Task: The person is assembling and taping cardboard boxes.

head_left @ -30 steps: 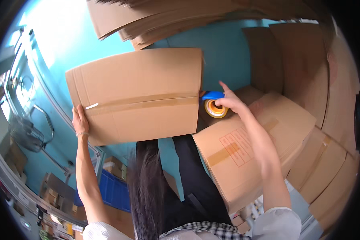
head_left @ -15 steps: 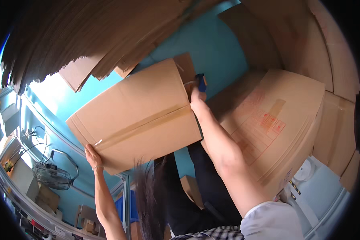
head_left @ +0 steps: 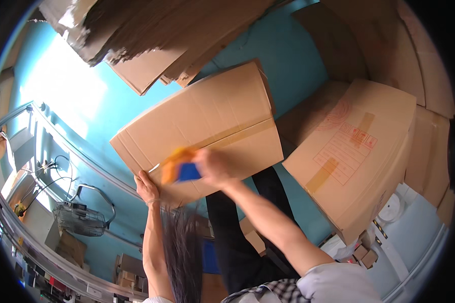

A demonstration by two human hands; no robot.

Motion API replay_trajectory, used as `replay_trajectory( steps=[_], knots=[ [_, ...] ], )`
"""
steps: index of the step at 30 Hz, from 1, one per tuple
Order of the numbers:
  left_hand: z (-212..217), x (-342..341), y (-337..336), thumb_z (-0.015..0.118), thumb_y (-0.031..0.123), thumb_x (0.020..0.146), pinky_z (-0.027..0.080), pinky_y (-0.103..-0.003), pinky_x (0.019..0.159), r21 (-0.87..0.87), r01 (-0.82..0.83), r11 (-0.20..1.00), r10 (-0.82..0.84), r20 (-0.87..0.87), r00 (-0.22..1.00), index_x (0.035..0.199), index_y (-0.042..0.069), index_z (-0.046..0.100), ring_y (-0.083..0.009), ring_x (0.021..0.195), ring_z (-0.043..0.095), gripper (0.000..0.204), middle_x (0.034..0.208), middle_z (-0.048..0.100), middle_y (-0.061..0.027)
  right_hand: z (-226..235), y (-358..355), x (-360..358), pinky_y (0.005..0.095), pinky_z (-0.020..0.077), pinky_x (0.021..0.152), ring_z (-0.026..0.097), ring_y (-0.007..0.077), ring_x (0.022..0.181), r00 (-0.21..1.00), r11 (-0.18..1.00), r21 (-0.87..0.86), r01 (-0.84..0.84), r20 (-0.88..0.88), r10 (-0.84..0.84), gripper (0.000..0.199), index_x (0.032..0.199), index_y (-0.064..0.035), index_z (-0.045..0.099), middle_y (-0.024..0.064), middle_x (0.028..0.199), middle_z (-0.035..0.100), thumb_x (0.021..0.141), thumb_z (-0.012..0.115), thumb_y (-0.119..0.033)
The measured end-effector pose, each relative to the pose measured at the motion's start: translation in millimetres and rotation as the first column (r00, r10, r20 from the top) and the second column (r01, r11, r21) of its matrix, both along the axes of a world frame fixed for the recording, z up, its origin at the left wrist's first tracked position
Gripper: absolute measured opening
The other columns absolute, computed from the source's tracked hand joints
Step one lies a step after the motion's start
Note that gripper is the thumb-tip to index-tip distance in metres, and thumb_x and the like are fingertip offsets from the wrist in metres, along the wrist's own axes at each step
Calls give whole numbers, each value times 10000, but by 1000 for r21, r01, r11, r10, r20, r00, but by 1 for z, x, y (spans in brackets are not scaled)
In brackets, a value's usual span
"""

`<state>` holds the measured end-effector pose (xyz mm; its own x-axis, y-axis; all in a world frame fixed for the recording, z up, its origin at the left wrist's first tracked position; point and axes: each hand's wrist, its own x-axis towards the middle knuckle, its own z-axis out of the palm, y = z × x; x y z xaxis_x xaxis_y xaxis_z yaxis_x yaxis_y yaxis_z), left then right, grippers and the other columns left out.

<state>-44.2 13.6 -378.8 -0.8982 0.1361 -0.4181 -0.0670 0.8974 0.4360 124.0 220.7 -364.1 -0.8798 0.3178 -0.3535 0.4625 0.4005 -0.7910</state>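
I see my left hand (head_left: 146, 186) pressed against the lower left edge of a cardboard box (head_left: 202, 126), fingers spread flat along the rim rather than curled around anything. It seems to be there to brace the box and keep it from sliding while the other hand works across it. The box is tilted, its broad taped face turned up toward me, with a strip of brown tape (head_left: 237, 132) running along the seam from the middle to the right edge.

My right hand (head_left: 212, 166) is closed around a tape dispenser (head_left: 179, 169), an orange roll on a blue handle, and it rests on the box face close to the left hand, low on the seam line. The hand and the dispenser are blurred, so I cannot tell exactly how the fingers wrap the handle, only that the grip is closed on it. Holding the dispenser flat to the cardboard fits laying tape along the flap joint.

A second, larger box (head_left: 359, 151) stands just to the right, nearly touching the first, with red printed marks and pieces of tape on its top. Flattened cardboard sheets (head_left: 151, 35) are stacked above, and more brown cartons line the right rim. The floor (head_left: 288, 55) is blue. At the lower left there is a small fan (head_left: 78, 218) with a wire guard, and my dark trousers (head_left: 247, 232) show below the box.
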Motion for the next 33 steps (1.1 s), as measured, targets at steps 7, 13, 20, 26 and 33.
replay_trajectory(
  steps=[7,13,20,26,33],
  knots=[
    [-4,-6,-11,427,461,1016,471,-358,774,280,-46,959,55,-24,998,1051,40,564,-233,829,592,445,886,645,-138,10,184,103,400,539,667,626,243,755,-131,-203,-300,932,244,-961,242,976,21,538,99,896,605,789,642,-93],
    [-27,11,17,421,445,1028,454,-312,848,580,-131,804,113,67,991,1098,-11,575,-167,931,561,486,967,643,-80,-99,221,144,400,513,852,631,335,1051,-225,-146,191,971,503,-835,465,1123,124,554,265,1207,602,815,602,-221],
    [35,-53,-112,357,604,985,370,-315,1040,226,-501,835,372,438,818,1420,-13,416,-194,1228,481,757,1401,502,-88,33,125,67,339,579,756,639,219,922,12,-308,-327,893,703,-711,369,1182,-16,513,160,1084,598,865,579,-193],
    [168,-53,-229,321,765,878,335,-390,1099,461,-610,644,176,687,705,1488,135,338,-240,1336,395,877,1494,408,-19,256,33,55,380,493,947,624,217,1039,452,-62,-834,548,358,-817,266,1154,-29,557,88,1098,637,899,542,-101],
    [265,-7,-254,361,788,853,345,-428,1095,460,-687,563,236,707,667,1471,145,371,-273,1320,424,891,1462,451,-35,444,-7,44,320,441,980,581,172,1064,419,-301,-917,262,389,-821,245,1152,-44,555,52,1107,594,914,514,-78]
  ],
)
